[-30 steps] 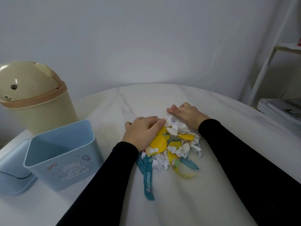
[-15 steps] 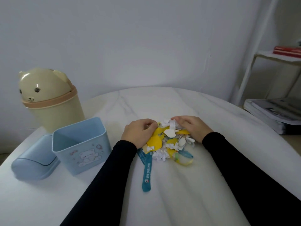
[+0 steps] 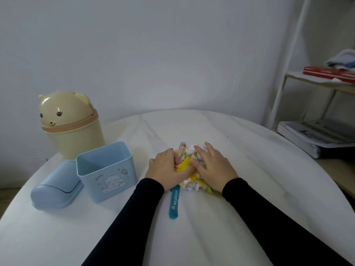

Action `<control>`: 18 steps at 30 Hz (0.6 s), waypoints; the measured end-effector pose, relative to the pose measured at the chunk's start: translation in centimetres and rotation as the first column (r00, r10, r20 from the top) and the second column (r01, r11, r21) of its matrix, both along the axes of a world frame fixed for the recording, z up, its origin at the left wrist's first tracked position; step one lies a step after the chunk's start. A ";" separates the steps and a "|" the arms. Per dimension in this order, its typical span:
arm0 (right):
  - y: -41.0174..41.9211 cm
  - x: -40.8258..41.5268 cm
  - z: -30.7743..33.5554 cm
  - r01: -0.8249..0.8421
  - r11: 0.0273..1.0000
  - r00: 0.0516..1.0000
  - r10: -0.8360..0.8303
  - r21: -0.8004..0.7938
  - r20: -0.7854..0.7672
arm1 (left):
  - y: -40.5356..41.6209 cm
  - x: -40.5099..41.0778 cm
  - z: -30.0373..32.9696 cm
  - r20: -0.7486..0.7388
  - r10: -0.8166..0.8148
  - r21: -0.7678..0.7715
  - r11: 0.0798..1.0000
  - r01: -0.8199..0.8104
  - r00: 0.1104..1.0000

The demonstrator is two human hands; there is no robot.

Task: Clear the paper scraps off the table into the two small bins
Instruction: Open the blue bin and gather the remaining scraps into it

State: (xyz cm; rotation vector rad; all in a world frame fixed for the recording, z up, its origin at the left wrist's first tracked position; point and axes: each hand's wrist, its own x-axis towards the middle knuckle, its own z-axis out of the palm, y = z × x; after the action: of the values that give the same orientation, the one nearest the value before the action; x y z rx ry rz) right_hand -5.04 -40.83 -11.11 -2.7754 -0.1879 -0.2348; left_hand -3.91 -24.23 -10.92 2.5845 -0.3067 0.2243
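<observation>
Pile of torn paper scraps (image 3: 187, 170), yellow, white and a little red, lying near the middle of the round white marble-look table (image 3: 211, 217), squeezed between 2 hands. Left hand (image 3: 167, 170) cupped against the pile's left flank, fingers curled into the scraps and thumb hooked under the yellow pieces: grasping paper. Right hand (image 3: 213, 167) laid on top of the pile from the right, fingers straight and slightly spread, pressing down, not clenched. Both wrists in black sleeves (image 3: 123, 221). More white and yellow bits poking out below the palms, toward the camera.

Long teal paper strip printed WEDRINK (image 3: 174, 203) trailing from under the left wrist toward the near table edge, flat on the tabletop, its upper end hidden under the hand.

Left of the hands, near but apart: pale blue square plastic bin with a bear picture on its side (image 3: 106, 169), upright, lid off, inside hidden from this angle. Touching or just beside its left wall, pale blue domed lid (image 3: 56, 186) lying on the table. Behind both, toward the wall, beige round plastic bin with a bear-face swing lid and tan collar (image 3: 70, 123), upright and closed.

Beyond the table's right edge, white metal shelf frame (image 3: 284, 81) with a red flat object and folded cloth on the upper level; below it, stack of magazines (image 3: 315, 136).
</observation>
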 end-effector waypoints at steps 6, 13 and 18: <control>-0.8 0.4 -0.4 0.041 0.993 0.998 -0.036 -0.107 0.047 | -0.2 -0.2 0.0 -0.066 -0.067 0.013 0.998 0.068 0.996; -1.3 0.1 0.1 0.047 0.996 0.987 -0.058 0.077 0.150 | 0.2 0.0 -0.1 -0.068 -0.098 -0.013 0.995 0.098 0.993; -0.5 0.3 -0.4 0.010 0.998 0.993 -0.016 0.057 0.116 | 0.3 0.4 -0.1 -0.021 -0.097 -0.039 0.995 0.096 0.995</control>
State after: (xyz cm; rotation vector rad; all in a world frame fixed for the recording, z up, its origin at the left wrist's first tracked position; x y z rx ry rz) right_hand -4.73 -41.35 -11.54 -2.7098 -0.1895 -0.3995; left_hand -3.50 -23.92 -11.03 2.5254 -0.4135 0.1640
